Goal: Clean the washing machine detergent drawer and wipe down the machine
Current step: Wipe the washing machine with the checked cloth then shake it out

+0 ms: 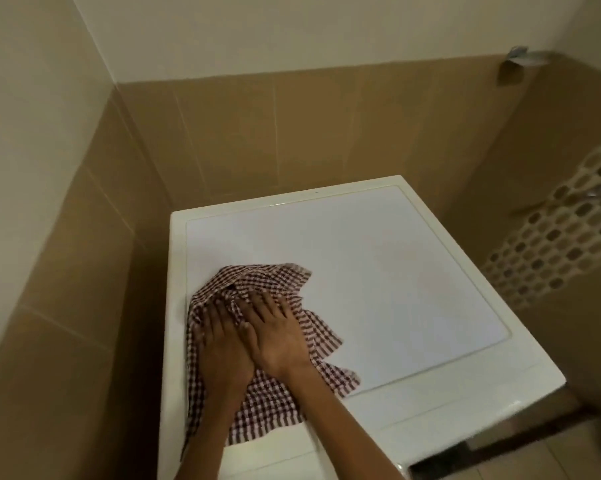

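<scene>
Washing machine [396,271] top wipe underway, judged partial; left hand [223,344] and right hand [278,334] flat, pressing checked cloth [257,278]. Detergent drawer state: cannot tell.

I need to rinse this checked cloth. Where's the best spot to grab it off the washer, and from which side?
Probably the bunched folds of the checked cloth just beyond the left hand and right hand, pinched from above. They seem to stand up off the washing machine top, while the rest lies flat.
</scene>
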